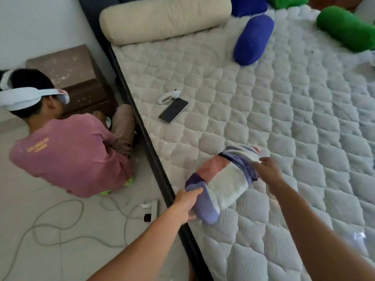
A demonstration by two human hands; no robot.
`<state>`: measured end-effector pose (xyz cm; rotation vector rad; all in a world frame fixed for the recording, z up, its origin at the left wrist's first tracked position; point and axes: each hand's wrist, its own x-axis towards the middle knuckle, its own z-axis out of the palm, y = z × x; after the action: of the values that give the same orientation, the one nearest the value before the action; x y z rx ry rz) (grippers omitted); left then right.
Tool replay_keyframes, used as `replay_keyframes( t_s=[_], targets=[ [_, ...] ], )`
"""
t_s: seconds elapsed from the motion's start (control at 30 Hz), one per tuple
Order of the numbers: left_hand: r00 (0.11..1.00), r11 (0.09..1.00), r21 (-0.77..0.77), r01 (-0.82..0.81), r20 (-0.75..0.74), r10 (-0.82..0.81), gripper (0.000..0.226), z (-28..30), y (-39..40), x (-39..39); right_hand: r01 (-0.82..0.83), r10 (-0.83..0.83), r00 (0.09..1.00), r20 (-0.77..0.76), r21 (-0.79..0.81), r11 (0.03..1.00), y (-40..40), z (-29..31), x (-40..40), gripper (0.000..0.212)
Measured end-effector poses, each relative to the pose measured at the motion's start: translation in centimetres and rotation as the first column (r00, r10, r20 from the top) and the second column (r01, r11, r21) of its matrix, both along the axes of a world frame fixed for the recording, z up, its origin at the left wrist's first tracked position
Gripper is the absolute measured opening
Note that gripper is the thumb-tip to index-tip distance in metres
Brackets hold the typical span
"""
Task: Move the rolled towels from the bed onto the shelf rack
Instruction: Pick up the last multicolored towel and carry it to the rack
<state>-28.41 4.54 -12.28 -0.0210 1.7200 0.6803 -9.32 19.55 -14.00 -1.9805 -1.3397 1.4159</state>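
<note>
Your left hand [187,203] grips the near end of the striped rolled towel [219,183]; fingers [194,191] curled over the purple band, thumb underneath. Your right hand [267,171] is at the towel's far end, fingers touching the white and purple fabric; whether they pinch it, you cannot tell from this view.

The towel lies on the bed [263,98] near its left edge, the near end overhanging the dark frame.

Further up the quilted mattress: a blue rolled towel [252,40], a second blue roll [248,5] at the top edge, a green rolled towel [347,28] to the right, another green one [286,1] mostly cut off. A beige bolster [164,19] lies across the head of the bed.

A phone [173,110] lies face up mid-mattress, just beside a white controller [169,96].

On the floor left of the bed: a person in a pink shirt [69,157] crouching, cables [60,226], a brown box [69,74].
</note>
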Motion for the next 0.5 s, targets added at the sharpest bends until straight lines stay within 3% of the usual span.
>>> replay_keyframes(
  t_s=[0.17, 0.4, 0.5],
  targets=[
    [0.998, 0.988, -0.142, -0.062, -0.001, 0.062, 0.066, -0.3, 2.6, 0.6, -0.113, 0.113, 0.993, 0.037, -0.007, 0.994, 4.5, -1.7, -0.5, 0.064],
    [0.999, 0.971, -0.236, -0.034, -0.002, 0.034, 0.044, -0.1, 3.9, 0.7, -0.158, 0.165, 0.978, 0.126, -0.065, 0.985, 4.5, -3.4, 0.4, 0.071],
    [0.998, 0.968, -0.243, -0.061, -0.043, 0.052, 0.056, 0.0, 3.2, 0.2, -0.189, 0.2, 0.968, 0.152, -0.087, 0.978, 4.6, -3.4, 1.0, 0.077]
  ],
)
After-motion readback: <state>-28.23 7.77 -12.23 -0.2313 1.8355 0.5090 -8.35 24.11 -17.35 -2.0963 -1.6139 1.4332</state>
